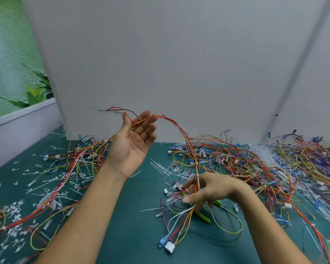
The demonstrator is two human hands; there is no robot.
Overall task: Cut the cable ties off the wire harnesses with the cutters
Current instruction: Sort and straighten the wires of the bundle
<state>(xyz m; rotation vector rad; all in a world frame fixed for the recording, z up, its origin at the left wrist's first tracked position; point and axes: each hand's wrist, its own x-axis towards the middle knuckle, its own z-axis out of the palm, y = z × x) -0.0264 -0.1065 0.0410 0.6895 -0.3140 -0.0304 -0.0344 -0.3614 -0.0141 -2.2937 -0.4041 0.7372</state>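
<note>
My left hand (pixel 135 138) is raised palm up and pinches the top of a red-and-yellow wire harness (pixel 181 134) between thumb and fingers. The harness arcs down to my right hand (pixel 208 189), which closes around its lower part near the table. A white cable tie (pixel 197 175) wraps the bundle just above my right hand. The green-handled cutters (pixel 203 216) lie on the green mat under my right hand, partly hidden by fingers and wires. The harness ends in blue and white connectors (pixel 167 243).
A big tangle of harnesses (pixel 274 168) fills the right side of the mat. Another pile (pixel 78 159) lies at the left among cut white tie scraps (pixel 17 216). A white partition wall (pixel 179 63) stands behind.
</note>
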